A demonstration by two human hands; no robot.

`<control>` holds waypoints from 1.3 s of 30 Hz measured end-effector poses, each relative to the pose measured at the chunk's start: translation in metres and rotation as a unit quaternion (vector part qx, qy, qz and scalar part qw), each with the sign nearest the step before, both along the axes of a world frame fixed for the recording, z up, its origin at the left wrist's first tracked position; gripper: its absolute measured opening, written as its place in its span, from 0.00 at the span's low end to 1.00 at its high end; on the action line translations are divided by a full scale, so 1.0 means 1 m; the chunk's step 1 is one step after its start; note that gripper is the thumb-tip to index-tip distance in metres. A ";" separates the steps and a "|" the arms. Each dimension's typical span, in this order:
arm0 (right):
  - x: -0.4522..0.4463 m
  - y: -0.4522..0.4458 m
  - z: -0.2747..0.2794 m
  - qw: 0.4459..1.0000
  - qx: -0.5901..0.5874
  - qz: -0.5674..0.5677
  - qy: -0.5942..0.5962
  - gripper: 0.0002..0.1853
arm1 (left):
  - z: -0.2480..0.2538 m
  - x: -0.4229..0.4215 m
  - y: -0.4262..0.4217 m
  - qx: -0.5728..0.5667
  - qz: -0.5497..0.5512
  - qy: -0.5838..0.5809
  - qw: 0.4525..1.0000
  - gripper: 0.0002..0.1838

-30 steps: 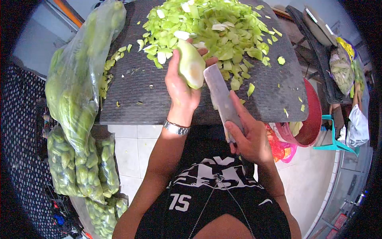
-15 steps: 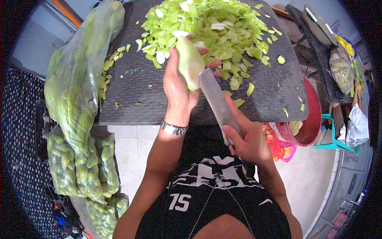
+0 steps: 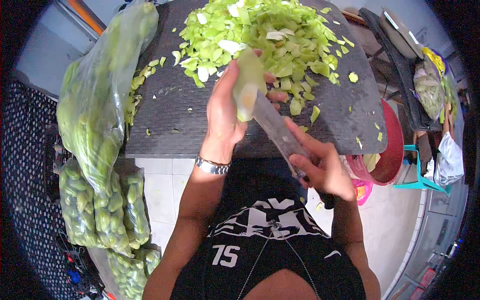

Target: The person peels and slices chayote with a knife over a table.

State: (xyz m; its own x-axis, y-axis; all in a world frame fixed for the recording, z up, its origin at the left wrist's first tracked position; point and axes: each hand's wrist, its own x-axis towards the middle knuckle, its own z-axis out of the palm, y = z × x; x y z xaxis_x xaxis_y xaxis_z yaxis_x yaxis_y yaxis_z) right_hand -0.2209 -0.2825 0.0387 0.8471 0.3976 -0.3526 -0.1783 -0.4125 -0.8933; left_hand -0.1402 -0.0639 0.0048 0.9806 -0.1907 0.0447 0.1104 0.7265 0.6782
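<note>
A pale green, peeled-looking chayote (image 3: 250, 72) is held over the near part of the dark woven tabletop (image 3: 185, 115). Closed around it is my left hand (image 3: 220, 112), the thumb along its left side and fingertips showing on the right. My right hand (image 3: 327, 170) grips a broad-bladed knife (image 3: 277, 127) by its dark handle. The blade slants up to the left, and its end lies against the lower right side of the chayote. Beyond both hands spreads a heap of green peelings (image 3: 285, 45), with loose bits scattered around it.
A large clear bag of green vegetables (image 3: 90, 120) leans at the table's left side, above several more filled bags (image 3: 102, 210). At right are a red tub (image 3: 392, 150), a teal stool (image 3: 417, 167), and a white bag (image 3: 448, 160).
The chayote has tilted and shifted slightly right in my left hand. My right hand has moved a little right and down, and the knife now lies at a flatter slant.
</note>
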 end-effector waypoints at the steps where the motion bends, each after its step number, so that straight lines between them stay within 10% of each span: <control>1: -0.003 0.004 -0.007 0.999 0.032 -0.016 -0.010 0.36 | -0.001 -0.002 -0.001 -0.010 0.013 -0.002 1.000 0.33; 9: -0.010 0.023 -0.035 0.989 0.129 -0.063 -0.021 0.39 | -0.005 -0.007 -0.018 -0.022 0.109 -0.012 0.994 0.35; 21: 0.001 0.002 -0.024 0.996 0.084 0.008 -0.036 0.36 | -0.011 0.000 0.004 -0.010 -0.054 -0.003 0.998 0.32; 32: -0.001 0.010 -0.026 0.954 0.239 -0.070 0.168 0.36 | -0.020 0.002 -0.017 -0.074 0.186 0.106 0.974 0.35; 35: -0.005 0.002 -0.019 0.968 0.232 -0.062 0.071 0.33 | -0.029 0.010 0.000 -0.156 0.150 0.127 0.968 0.36; 39: -0.009 0.017 -0.005 0.912 -0.091 -0.016 -0.400 0.35 | -0.040 0.015 0.010 -0.208 0.110 0.100 0.967 0.32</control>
State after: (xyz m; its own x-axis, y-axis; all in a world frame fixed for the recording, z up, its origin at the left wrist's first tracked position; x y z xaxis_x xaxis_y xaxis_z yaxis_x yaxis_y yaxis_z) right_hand -0.2301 -0.2659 0.0341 0.8720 0.3654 0.3256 0.4864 -0.5727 -0.6599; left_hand -0.1248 -0.0541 -0.0355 0.9924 0.0179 -0.1215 0.0200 0.9523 0.3045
